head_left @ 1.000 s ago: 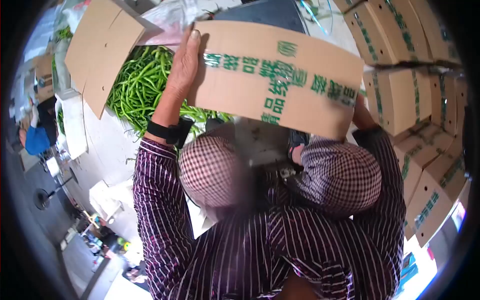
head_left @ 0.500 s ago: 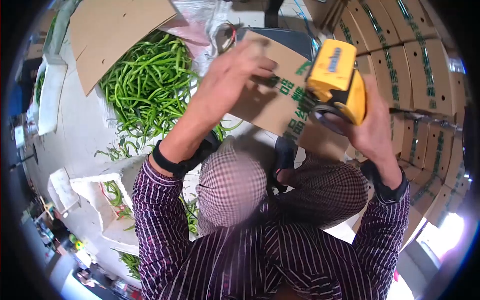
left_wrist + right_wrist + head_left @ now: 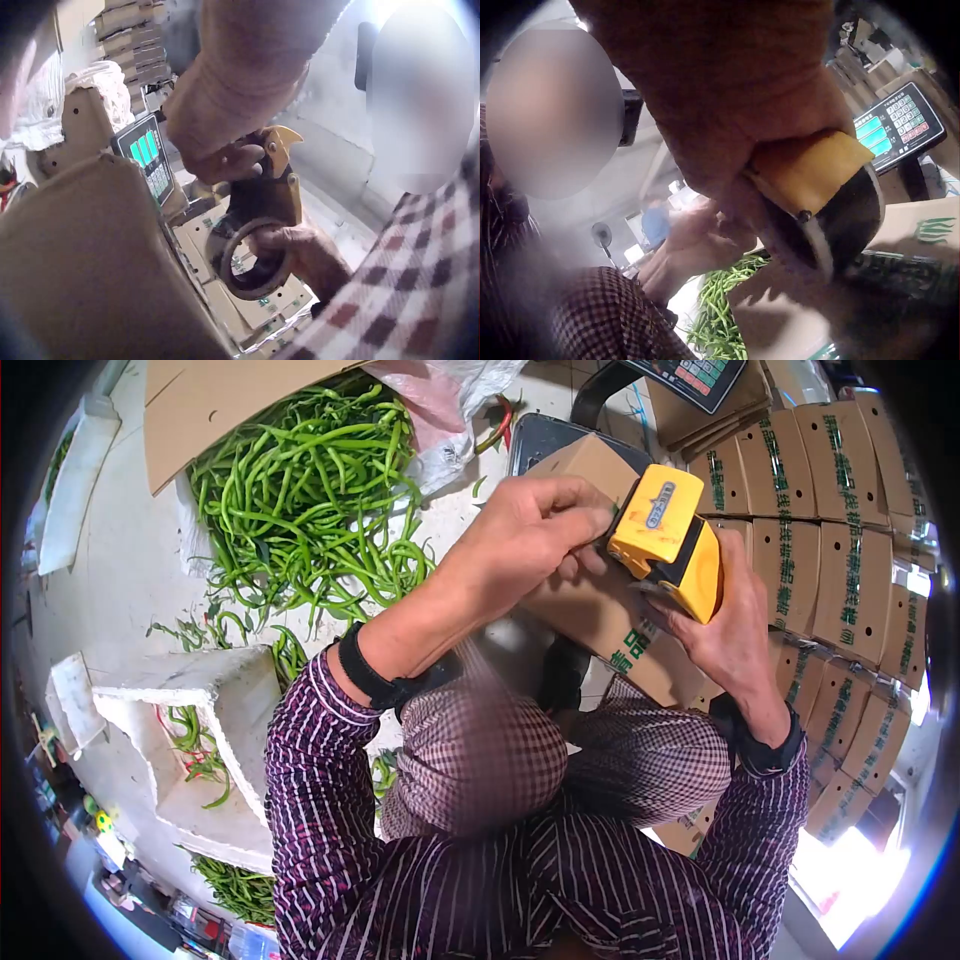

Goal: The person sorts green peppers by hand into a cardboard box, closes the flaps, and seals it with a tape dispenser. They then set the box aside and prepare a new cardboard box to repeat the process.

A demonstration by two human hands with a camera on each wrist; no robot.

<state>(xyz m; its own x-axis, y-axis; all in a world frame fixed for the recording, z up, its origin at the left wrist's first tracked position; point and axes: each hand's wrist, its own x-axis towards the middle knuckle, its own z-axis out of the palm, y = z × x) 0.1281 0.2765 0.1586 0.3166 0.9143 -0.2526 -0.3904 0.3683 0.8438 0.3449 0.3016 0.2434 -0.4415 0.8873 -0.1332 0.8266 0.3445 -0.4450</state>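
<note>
A yellow tape dispenser (image 3: 660, 520) with a tape roll (image 3: 259, 259) is gripped by my right hand (image 3: 738, 625), thumb by the roll's hollow core. My left hand (image 3: 530, 535) has its fingers curled in at the dispenser's front edge, thumb and forefinger close together, pinching at the tape end; the tape itself is mostly hidden. Below both hands is a cardboard carton (image 3: 575, 610) with green printing, also seen as a carton (image 3: 922, 217) under the dispenser in the right wrist view.
Long green chillies (image 3: 300, 510) lie heaped on the left, partly under a cardboard flap (image 3: 230, 395). A white foam box (image 3: 190, 680) stands nearer. Behind the carton are a dark scale platform (image 3: 530, 438) and its display (image 3: 700, 380). Stacked cartons (image 3: 815, 560) line the right.
The carton was held at both ends, then lowered to the knees. The right hand took up the tape dispenser, and the left hand moved from the carton to the dispenser's front.
</note>
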